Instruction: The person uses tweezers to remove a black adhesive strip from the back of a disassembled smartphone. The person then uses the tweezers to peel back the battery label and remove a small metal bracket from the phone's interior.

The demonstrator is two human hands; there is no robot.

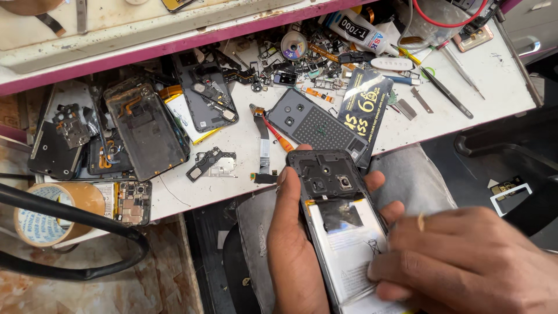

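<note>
The opened phone (pixel 337 215) lay back-up with its cover off, dark frame and camera parts bare above a white battery bearing a black patch. It was held just below the white counter (pixel 500 75) edge, over a grey cloth (pixel 407 174). The left hand (pixel 296 244) was clamped around its left side; the right hand (pixel 465 261) pressed fingertips on the battery's lower edge. Just above the phone lay a grey back cover (pixel 317 125) and a red-handled screwdriver (pixel 278 136).
</note>
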